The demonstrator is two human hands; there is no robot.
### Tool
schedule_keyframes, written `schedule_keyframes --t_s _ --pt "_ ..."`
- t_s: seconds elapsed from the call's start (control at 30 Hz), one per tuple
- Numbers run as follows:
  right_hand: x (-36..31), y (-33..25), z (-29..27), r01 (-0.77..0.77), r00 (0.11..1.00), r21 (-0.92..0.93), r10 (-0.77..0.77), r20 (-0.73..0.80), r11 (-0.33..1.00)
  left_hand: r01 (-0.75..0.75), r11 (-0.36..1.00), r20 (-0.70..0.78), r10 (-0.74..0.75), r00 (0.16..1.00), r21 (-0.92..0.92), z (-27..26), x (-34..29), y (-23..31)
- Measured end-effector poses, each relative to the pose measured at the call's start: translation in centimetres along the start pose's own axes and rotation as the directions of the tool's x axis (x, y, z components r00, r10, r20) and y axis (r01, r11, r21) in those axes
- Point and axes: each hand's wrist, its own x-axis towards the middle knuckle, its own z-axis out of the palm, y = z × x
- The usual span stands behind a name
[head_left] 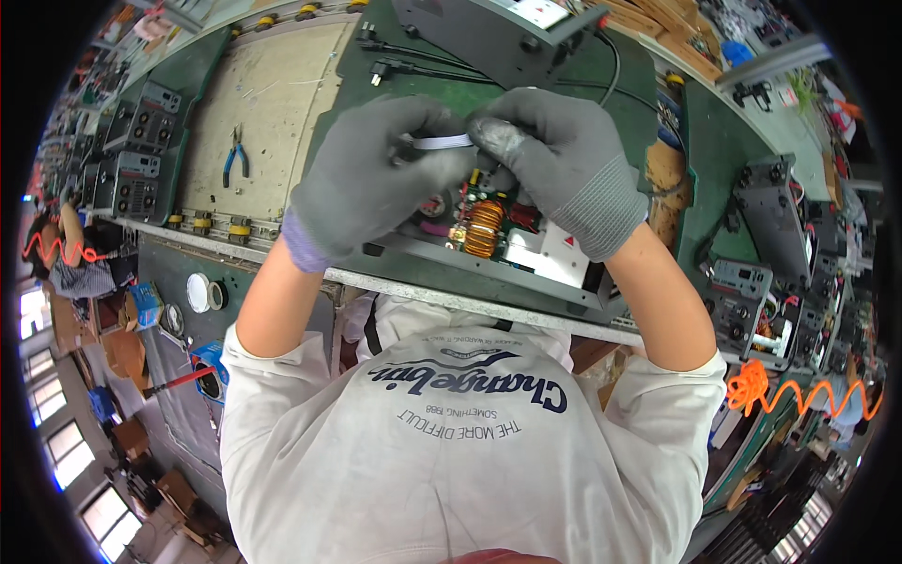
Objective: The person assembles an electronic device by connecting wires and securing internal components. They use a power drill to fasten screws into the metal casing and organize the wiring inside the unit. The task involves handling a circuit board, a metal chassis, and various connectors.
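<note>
My left hand (362, 179) and my right hand (568, 155), both in grey knitted gloves, meet above an open metal device housing (498, 271). Between them runs a short, flat white strip (442, 143), its ends pinched in the fingers of each hand; its exact kind is not clear. Below the hands, inside the housing, sit a copper-wound coil (484, 228) and part of a circuit board, which the gloves partly cover. A white panel with a red mark (554, 252) lies to the right of the coil.
A grey metal cover (479, 42) stands at the back of the green bench, with black power cords (413, 70) beside it. Blue-handled pliers (235, 162) lie to the left. Finished-looking grey devices (136, 183) stand far left, more at right near an orange coiled hose (749, 385).
</note>
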Motion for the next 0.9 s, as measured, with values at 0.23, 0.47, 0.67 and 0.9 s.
schedule_keyframes --t_s 0.23,0.47,0.67,0.9 --pt "-4.6 3.0 -2.0 0.084 0.942 -0.138 -0.124 -0.313 0.987 -0.103 0.786 0.029 0.107 0.994 0.610 3.8 3.6 -2.7" --pt "-6.9 5.8 -1.4 0.047 0.949 -0.251 -0.122 -0.291 0.967 -0.180 0.520 0.215 -0.008 0.976 0.835 4.0 3.7 -2.4" --pt "-6.6 6.2 -1.2 0.112 0.929 -0.211 -0.178 -0.325 0.971 -0.097 0.530 0.114 0.000 0.993 0.842 4.9 2.4 -3.0" --pt "-6.2 6.3 -1.7 0.090 0.952 -0.221 -0.149 -0.267 0.971 -0.059 0.505 0.147 -0.138 0.979 0.861 5.2 2.8 -2.6"
